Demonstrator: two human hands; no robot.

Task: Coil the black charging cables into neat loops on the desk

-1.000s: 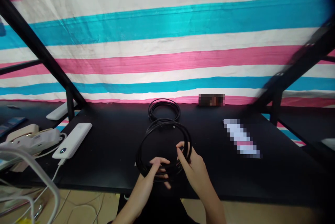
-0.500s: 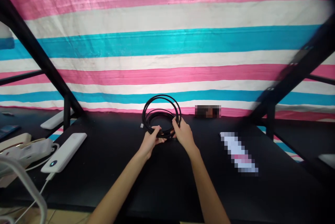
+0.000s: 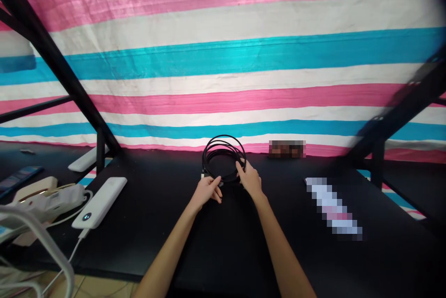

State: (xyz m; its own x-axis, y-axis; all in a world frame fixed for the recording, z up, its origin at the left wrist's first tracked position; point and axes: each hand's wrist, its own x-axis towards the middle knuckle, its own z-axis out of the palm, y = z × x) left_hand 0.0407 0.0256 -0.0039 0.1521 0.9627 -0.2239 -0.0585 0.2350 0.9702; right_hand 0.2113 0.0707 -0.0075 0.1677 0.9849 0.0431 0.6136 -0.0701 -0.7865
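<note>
A coil of black cable (image 3: pixel 203 158) stands loosely looped at the middle of the black table, some loops raised at the back. My right hand (image 3: pixel 249 179) grips the coil's right side between thumb and fingers. At the lower left edge of the coil is my left hand (image 3: pixel 206 193), its thumb and fingers apart and nothing plainly held between them. A small pale piece (image 3: pixel 202 175), perhaps a cable end, shows just above the left hand. The fingertips of my right hand are partly hidden behind the loops.
On the left of the black table (image 3: pixel 223 247) lie a white power bank (image 3: pixel 101 202) with a plugged-in cable, a white power strip (image 3: pixel 62 199) and a phone (image 3: pixel 21 179). Pixelated items lie right and behind. Black frame posts (image 3: pixel 62 72) slant at both sides before a striped sheet (image 3: pixel 223 56).
The cable loops have sunk lower and spread. My left hand has loosened from the coil and dropped slightly; my right hand stays on it. The whole view has shifted a little leftward.
</note>
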